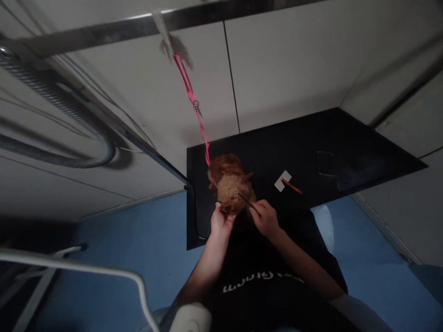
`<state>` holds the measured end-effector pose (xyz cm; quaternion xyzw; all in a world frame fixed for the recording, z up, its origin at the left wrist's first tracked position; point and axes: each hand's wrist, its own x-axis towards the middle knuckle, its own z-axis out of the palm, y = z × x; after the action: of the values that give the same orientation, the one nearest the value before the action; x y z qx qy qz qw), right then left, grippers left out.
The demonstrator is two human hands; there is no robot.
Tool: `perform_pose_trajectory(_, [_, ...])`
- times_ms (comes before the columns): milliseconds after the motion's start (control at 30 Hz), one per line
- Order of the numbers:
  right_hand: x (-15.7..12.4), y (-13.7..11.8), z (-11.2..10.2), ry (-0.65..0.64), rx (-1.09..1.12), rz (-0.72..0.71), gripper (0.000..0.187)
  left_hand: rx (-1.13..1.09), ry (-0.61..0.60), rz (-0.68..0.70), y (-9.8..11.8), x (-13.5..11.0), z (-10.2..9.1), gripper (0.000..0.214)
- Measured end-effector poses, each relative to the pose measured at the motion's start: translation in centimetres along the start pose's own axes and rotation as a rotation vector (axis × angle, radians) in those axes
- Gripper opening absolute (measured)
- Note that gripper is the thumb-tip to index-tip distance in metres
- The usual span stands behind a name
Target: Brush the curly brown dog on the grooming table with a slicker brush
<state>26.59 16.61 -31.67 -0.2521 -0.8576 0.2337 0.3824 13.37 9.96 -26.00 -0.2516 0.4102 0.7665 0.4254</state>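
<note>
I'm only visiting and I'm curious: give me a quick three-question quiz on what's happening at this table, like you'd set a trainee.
1. True or false: the pink leash runs from the brown dog up towards the overhead bar.
2. Fill the gap: the left hand grips the dog's near end, and the thin dark tool is in the ____ hand.
3. What lies beside the white card on the black table? A) an orange-handled tool B) a cup C) a folded towel

Key: 1 true; 2 right hand; 3 A.
</note>
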Motion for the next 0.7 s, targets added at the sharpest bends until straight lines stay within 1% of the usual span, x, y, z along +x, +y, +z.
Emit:
perform_pose_trajectory(67, [0.2, -0.1, 0.3, -0.074, -0.015, -0.075, 0.025, 0.006, 0.013, -0.006, 0.2, 0.0, 0.0, 0.033])
perform_pose_trajectory(100, [0.4, 0.1, 0.4, -0.091, -0.058, -0.087, 0.025, 0.008, 0.012, -0.008, 0.2, -0.1, 0.0, 0.035])
perform_pose_trajectory(167, [0.8, 0.8, 0.3, -0.067, -0.169, -0.057, 0.025, 0.013, -0.001, -0.009, 0.2, 0.0, -0.1, 0.035])
perform_pose_trajectory(233, [1.2, 1.9, 0.0, -0.011, -0.232, -0.012, 0.025, 0.017, -0.021, -0.009, 0.1, 0.0, 0.0, 0.036])
perform_pose_trajectory(300, [1.5, 2.8, -0.5, 0.04, -0.229, 0.005, 0.025, 0.024, -0.039, -0.016, 0.0, 0.1, 0.1, 0.036])
perform_pose_trajectory(333, [1.6, 3.2, -0.8, 0.083, -0.221, 0.027, 0.025, 0.027, -0.036, -0.02, 0.0, 0.2, 0.1, 0.036])
perform_pose_trajectory(433, [1.8, 3.7, -1.4, 0.278, -0.226, 0.159, 0.028, 0.031, -0.004, -0.007, 0.2, 0.6, -0.1, 0.037])
perform_pose_trajectory(467, [1.7, 3.5, -1.4, 0.299, -0.223, 0.165, 0.028, 0.028, 0.0, 0.002, 0.3, 0.8, -0.2, 0.037])
perform_pose_trajectory(500, [1.5, 3.3, -1.1, 0.271, -0.21, 0.125, 0.028, 0.025, -0.004, 0.007, 0.4, 1.0, -0.3, 0.037])
perform_pose_trajectory(600, [0.9, 2.5, 0.4, 0.027, -0.139, -0.105, 0.026, 0.017, -0.041, -0.007, 0.6, 1.4, -0.6, 0.037])
perform_pose_trajectory(633, [0.8, 2.4, 1.0, -0.011, -0.132, -0.129, 0.027, 0.015, -0.048, -0.012, 0.6, 1.5, -0.6, 0.037])
perform_pose_trajectory(667, [0.8, 2.6, 1.4, 0.0, -0.139, -0.105, 0.027, 0.014, -0.054, -0.016, 0.7, 1.6, -0.6, 0.038])
perform_pose_trajectory(700, [0.8, 2.8, 1.7, 0.05, -0.157, -0.042, 0.028, 0.015, -0.06, -0.02, 0.8, 1.6, -0.6, 0.04])
